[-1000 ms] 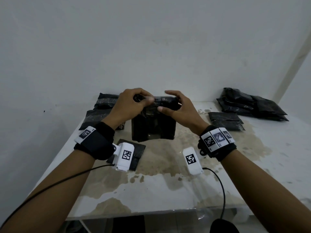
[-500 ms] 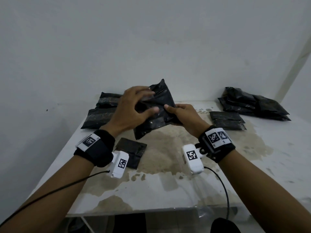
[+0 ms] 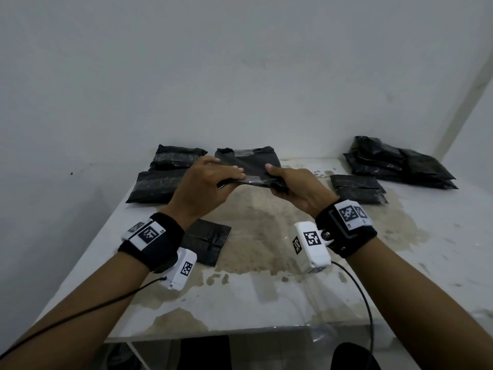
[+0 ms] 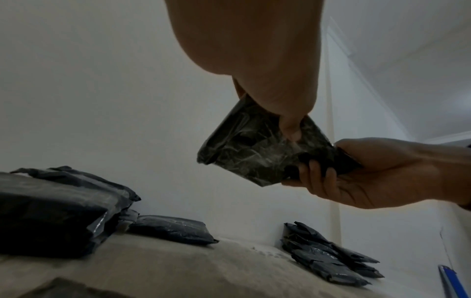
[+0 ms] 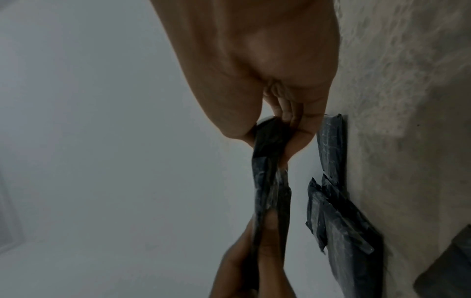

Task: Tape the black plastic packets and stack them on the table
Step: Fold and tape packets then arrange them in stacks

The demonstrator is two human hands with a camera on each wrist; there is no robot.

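Compared with half a second earlier, the held packet (image 3: 249,166) has gone from tilted upright to lying nearly flat, raised above the table (image 3: 266,295) at 12 o'clock. The left hand (image 3: 202,182) pinches its near left edge, fingers on top and thumb beneath. The right hand (image 3: 298,188) grips the right edge, fingers curled under and thumb on top. Clear tape bands show on the packet. The wrist tags (image 3: 149,233) carry black-and-white square codes; no readable writing.

At 10 o'clock lie two taped packets (image 3: 160,182); at 2 o'clock, a pile of packets (image 3: 400,164).
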